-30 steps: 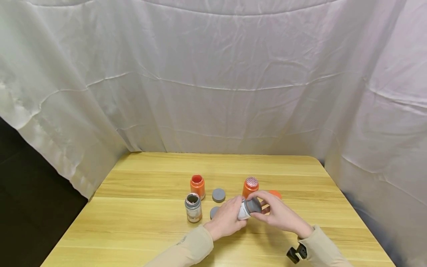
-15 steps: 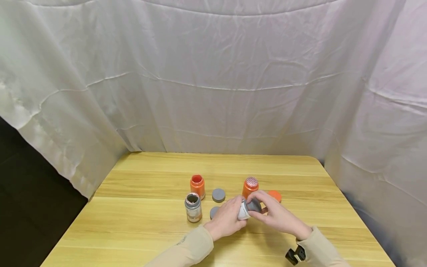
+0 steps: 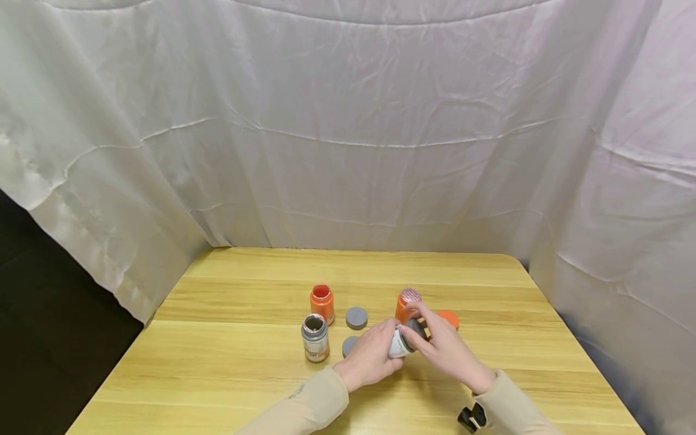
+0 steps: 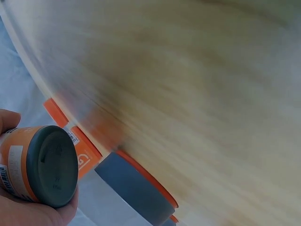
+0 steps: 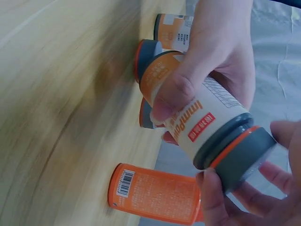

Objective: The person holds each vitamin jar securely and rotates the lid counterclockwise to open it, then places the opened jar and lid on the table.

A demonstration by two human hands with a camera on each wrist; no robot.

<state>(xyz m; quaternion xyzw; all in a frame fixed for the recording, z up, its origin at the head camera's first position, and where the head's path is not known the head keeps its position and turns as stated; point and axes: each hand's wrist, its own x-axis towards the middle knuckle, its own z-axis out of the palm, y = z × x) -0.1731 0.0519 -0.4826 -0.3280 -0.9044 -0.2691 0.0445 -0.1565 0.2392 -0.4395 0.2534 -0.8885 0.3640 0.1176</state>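
Observation:
My left hand [image 3: 371, 355] grips the body of a grey, white and orange supplement bottle [image 5: 202, 117], held tilted above the table. The bottle's dark round base [image 4: 52, 165] faces the left wrist camera. My right hand [image 3: 451, 353] pinches the bottle's grey screw cap [image 5: 242, 157] between thumb and fingers. An orange rim lines the cap, which sits at the neck; whether its threads are engaged I cannot tell. Just behind the hands stands an orange bottle [image 3: 405, 309], its mouth covered by a silvery seal.
To the left stand an uncapped grey bottle [image 3: 316, 347] and an uncapped orange bottle [image 3: 322, 305]. Two grey caps lie on the table, one cap [image 3: 356, 318] fully visible, the other cap [image 3: 349, 345] partly behind my left hand. An orange cap [image 3: 449, 318] lies at right.
My right hand has shifted its fingers around the grey cap, and its wrist has moved slightly left. My left hand and the bottle have stayed nearly still.

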